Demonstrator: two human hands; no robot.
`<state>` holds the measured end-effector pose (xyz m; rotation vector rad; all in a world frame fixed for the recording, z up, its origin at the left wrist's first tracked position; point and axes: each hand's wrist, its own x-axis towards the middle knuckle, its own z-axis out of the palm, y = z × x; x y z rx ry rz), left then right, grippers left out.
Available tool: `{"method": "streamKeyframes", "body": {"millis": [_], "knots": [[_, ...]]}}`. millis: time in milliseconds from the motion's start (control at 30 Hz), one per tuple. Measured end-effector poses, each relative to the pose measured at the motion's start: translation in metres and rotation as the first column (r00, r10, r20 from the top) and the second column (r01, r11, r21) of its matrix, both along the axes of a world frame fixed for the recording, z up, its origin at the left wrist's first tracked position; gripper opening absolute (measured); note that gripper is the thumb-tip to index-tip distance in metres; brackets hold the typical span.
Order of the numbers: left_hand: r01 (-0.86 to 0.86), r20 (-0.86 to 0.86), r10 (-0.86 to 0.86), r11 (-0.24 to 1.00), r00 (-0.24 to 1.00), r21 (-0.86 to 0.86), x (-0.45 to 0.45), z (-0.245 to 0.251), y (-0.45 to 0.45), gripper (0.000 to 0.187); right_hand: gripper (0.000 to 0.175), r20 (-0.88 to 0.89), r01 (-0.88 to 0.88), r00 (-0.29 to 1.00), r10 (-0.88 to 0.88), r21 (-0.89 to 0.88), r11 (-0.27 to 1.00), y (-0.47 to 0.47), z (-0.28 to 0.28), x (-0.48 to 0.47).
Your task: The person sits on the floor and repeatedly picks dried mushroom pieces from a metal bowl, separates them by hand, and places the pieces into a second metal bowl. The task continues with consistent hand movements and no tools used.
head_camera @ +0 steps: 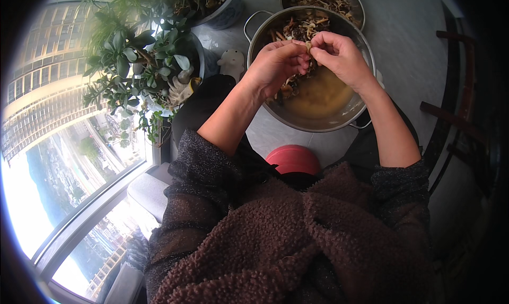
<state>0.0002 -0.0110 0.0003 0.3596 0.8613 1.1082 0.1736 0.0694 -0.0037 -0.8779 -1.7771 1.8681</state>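
Above a wide metal pot (pixel 372 57) with looped handles, my left hand (pixel 280 61) and my right hand (pixel 338 57) meet fingertip to fingertip. Between their thumbs and forefingers they pinch a small pale brown piece (pixel 308 45), which looks like a mushroom. Murky yellowish water (pixel 322 95) stands in the near part of the pot. Brown mushroom-like pieces (pixel 304 27) are heaped at its far side, and more lie at the left under my left hand. Behind this pot, a second metal pot (pixel 362 9) holds more of the brown pieces.
At the left, potted plants (pixel 135 57) stand by a window, with a work glove (pixel 181 90) among the leaves. A small white figure (pixel 232 63) is beside the pot. A red round object (pixel 294 159) lies between my legs. Dark red bars (pixel 453 119) stand at the right.
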Motion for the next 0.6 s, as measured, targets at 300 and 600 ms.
{"method": "streamKeyframes", "body": {"millis": [300,600], "knots": [[-0.007,-0.062,0.008,1.000,0.998,0.023,0.000,-0.002,0.001,0.016,0.008,0.027,-0.020,0.999,0.018,0.068,0.997,-0.003,0.001,0.000],[0.010,0.112,-0.008,1.000,0.994,-0.018,-0.002,0.001,0.001,0.017,0.008,-0.063,-0.015,0.998,0.002,-0.205,0.979,0.001,0.010,0.002]]}}
